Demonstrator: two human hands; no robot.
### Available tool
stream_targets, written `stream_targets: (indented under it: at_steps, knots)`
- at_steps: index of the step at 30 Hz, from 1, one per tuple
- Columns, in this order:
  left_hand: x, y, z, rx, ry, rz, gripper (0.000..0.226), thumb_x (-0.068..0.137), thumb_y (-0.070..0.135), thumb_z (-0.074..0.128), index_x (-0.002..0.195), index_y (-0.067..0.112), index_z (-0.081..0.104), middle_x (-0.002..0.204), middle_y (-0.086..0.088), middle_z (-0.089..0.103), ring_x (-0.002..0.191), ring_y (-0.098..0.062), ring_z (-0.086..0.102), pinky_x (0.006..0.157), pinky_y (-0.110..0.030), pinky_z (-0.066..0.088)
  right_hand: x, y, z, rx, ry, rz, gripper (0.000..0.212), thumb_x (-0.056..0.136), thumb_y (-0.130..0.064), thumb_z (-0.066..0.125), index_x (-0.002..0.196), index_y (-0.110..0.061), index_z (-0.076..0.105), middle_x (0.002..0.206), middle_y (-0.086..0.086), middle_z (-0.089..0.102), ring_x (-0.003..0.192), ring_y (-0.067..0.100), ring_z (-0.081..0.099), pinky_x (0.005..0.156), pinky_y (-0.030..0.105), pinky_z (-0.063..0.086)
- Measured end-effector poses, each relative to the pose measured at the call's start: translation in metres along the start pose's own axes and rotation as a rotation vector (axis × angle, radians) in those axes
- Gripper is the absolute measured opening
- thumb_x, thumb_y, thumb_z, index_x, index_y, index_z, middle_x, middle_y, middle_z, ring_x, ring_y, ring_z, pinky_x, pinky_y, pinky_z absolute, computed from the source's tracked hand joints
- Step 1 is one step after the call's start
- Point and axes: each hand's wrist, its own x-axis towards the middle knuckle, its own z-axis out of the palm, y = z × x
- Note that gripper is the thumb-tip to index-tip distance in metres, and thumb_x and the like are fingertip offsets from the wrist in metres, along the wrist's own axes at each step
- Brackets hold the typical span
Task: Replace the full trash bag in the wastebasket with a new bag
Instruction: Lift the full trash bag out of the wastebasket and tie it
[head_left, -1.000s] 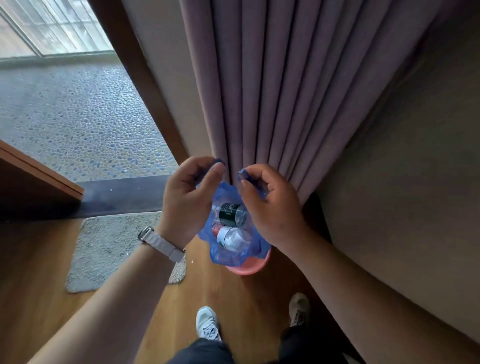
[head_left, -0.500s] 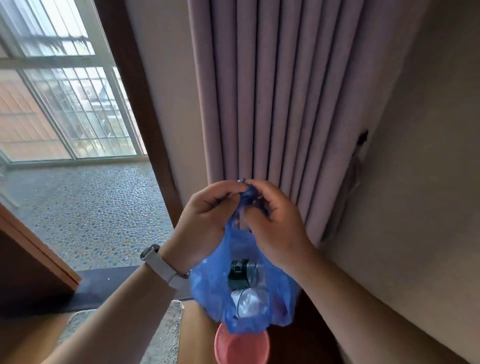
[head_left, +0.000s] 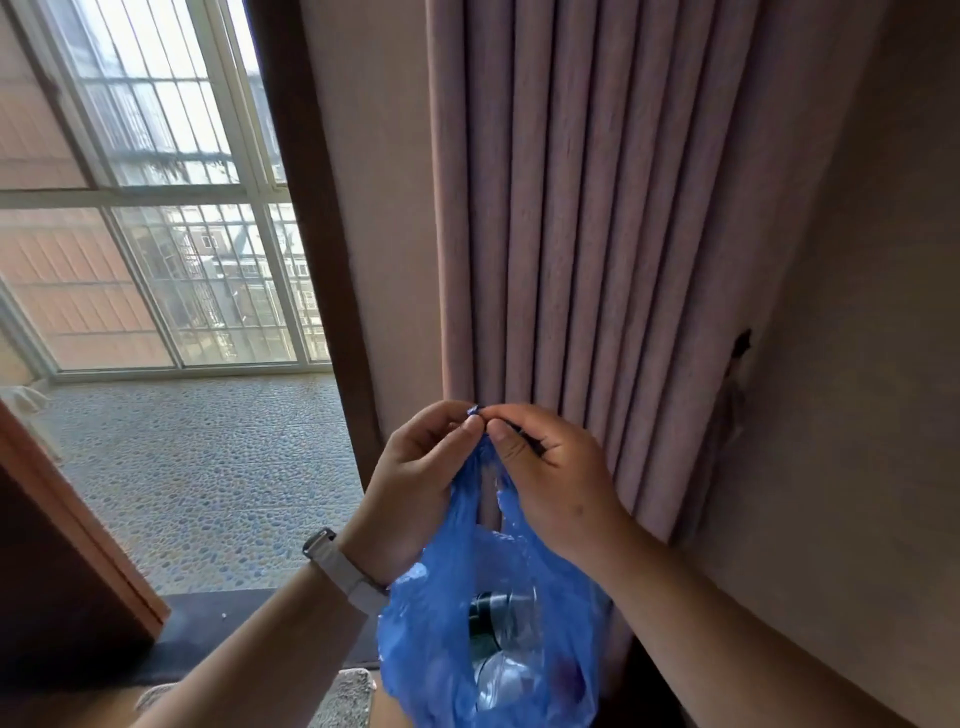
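A thin blue trash bag (head_left: 436, 639) hangs in front of me, held up by its two top ends. My left hand (head_left: 415, 483) pinches the left end and my right hand (head_left: 550, 478) pinches the right end. Their fingertips meet at the top of the bag. Through the bag's open gap I see a dark can (head_left: 488, 618) and a clear plastic bottle (head_left: 501, 680). The wastebasket is out of view below the frame.
A pleated mauve curtain (head_left: 571, 218) hangs right behind the bag. A beige wall (head_left: 841, 415) rises at the right. A dark door frame (head_left: 317, 249) leads left to a pebbled balcony floor (head_left: 208, 467) and a barred window (head_left: 171, 197). A grey mat's corner (head_left: 348, 696) shows below.
The bag has risen out of the pink wastebasket, which has dropped out of view. My hands have come together at the bag's top and the camera has tilted upward.
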Motion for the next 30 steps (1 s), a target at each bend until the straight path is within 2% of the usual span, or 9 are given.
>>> stream_targets:
  at_steps: [4,6,9,13,15,18,22,26,30]
  knots:
    - [0.007,0.0,0.005,-0.025,0.065,0.066,0.029,0.089,0.021,0.059,0.086,-0.006,0.048,0.07,-0.034,0.041,0.064,-0.032,0.043,0.059,-0.037,0.042,0.009,-0.006,0.011,0.158,0.1,0.062,0.018,0.097,-0.015,0.053,0.095,-0.023,0.069,0.082,0.002,0.071,0.073,0.019,0.066,0.064,0.034,0.056]
    - [0.012,0.004,0.006,-0.011,0.062,0.056,0.027,0.092,0.014,0.054,0.089,-0.011,0.043,0.069,-0.026,0.045,0.062,-0.028,0.047,0.055,-0.032,0.046,0.016,-0.004,0.013,0.159,0.106,0.076,0.018,0.096,-0.018,0.053,0.097,-0.022,0.071,0.086,-0.002,0.072,0.08,0.014,0.068,0.069,0.031,0.057]
    - [0.016,0.008,0.003,0.047,0.06,0.07,0.021,0.097,0.008,0.048,0.097,-0.013,0.045,0.063,-0.011,0.058,0.055,-0.024,0.053,0.051,-0.028,0.046,0.023,-0.001,0.013,0.208,0.032,0.079,0.018,0.095,-0.02,0.053,0.097,-0.024,0.071,0.09,0.001,0.074,0.086,0.02,0.07,0.074,0.039,0.058]
    - [0.02,0.007,-0.003,0.068,0.05,0.1,0.027,0.091,0.022,0.057,0.091,-0.004,0.05,0.07,-0.035,0.048,0.063,-0.036,0.048,0.056,-0.038,0.044,0.029,0.004,0.014,0.228,0.009,0.048,0.016,0.093,-0.021,0.054,0.092,-0.026,0.069,0.084,0.009,0.071,0.075,0.035,0.066,0.066,0.051,0.056]
    - [0.022,0.007,-0.003,0.061,0.065,0.111,0.018,0.089,0.019,0.055,0.085,0.002,0.05,0.068,-0.027,0.051,0.063,-0.033,0.049,0.058,-0.038,0.044,0.032,0.006,0.016,0.216,0.027,0.047,0.014,0.092,-0.024,0.054,0.089,-0.023,0.067,0.078,0.01,0.068,0.068,0.034,0.064,0.059,0.048,0.055]
    - [0.022,0.009,-0.007,0.104,0.078,0.151,0.01,0.093,0.011,0.048,0.085,0.008,0.053,0.065,-0.003,0.059,0.057,-0.017,0.053,0.053,-0.026,0.047,0.04,0.012,0.015,0.172,0.106,0.084,0.014,0.092,-0.024,0.053,0.085,-0.02,0.064,0.073,-0.002,0.066,0.066,0.012,0.062,0.061,0.031,0.052]
    - [0.023,0.015,-0.022,0.011,0.033,0.063,0.016,0.09,0.02,0.046,0.08,0.023,0.059,0.056,-0.004,0.05,0.044,-0.019,0.041,0.038,-0.02,0.034,0.049,0.018,0.011,0.231,0.214,0.205,0.017,0.098,-0.011,0.049,0.087,-0.013,0.061,0.068,-0.002,0.06,0.06,0.004,0.055,0.057,0.023,0.047]
    - [0.024,0.011,-0.03,0.196,-0.087,-0.015,0.011,0.084,0.03,0.059,0.078,0.025,0.052,0.052,-0.001,0.04,0.043,-0.017,0.029,0.041,-0.028,0.026,0.047,0.022,0.017,0.211,0.204,0.227,0.018,0.099,-0.015,0.049,0.086,-0.018,0.061,0.071,-0.006,0.061,0.067,0.005,0.056,0.064,0.027,0.048]
    - [0.022,0.002,-0.024,0.467,-0.092,0.041,0.043,0.059,0.039,0.077,0.086,0.029,0.046,0.066,0.008,0.056,0.051,-0.012,0.045,0.045,-0.031,0.041,0.049,0.026,0.019,0.173,0.213,0.228,0.02,0.098,-0.017,0.05,0.083,-0.024,0.061,0.07,-0.012,0.064,0.067,0.001,0.058,0.064,0.023,0.047]
